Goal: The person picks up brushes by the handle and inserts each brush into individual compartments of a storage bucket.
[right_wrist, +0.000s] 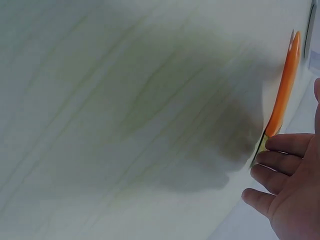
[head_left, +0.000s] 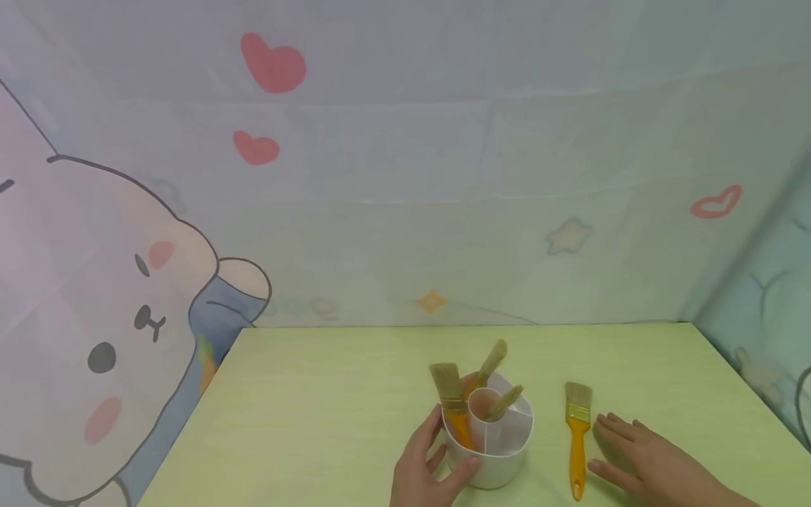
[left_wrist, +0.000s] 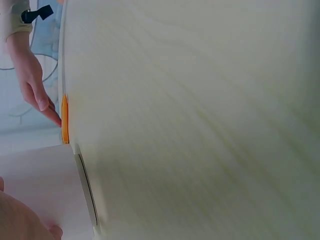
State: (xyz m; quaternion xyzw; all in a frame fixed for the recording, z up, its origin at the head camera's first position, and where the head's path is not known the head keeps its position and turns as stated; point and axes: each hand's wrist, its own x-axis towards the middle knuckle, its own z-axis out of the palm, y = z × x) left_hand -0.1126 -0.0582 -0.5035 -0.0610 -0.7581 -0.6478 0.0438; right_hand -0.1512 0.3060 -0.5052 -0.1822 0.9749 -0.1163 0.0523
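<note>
Three brushes [head_left: 457, 401] stand bristles-up in the white holder [head_left: 491, 440], which has several compartments; one sits in its left compartment, one leans out behind its round middle cup, and one stands in that cup. A fourth brush [head_left: 576, 436] lies flat on the worktop [head_left: 329, 408] to the right of the holder, bristles away from the person, yellow handle toward the near edge. Judged from this layout, most of the gathering is done and one brush remains outside the holder. The left hand [head_left: 426, 468] grips the holder's left and front wall, thumb and fingers curled round it. The right hand [head_left: 640, 458] rests flat on the worktop just right of the lying brush, fingers straight and spread, holding nothing; the right wrist view shows its fingertips [right_wrist: 277, 160] close against the handle, though whether they touch it cannot be told. Left of the holder and behind it, a broad stretch of worktop lies open as far as the printed cloth backdrop [head_left: 405, 176]. Right of the holder, the worktop's right edge runs not far beyond the right hand, and the holder itself stands near the front edge.
</note>
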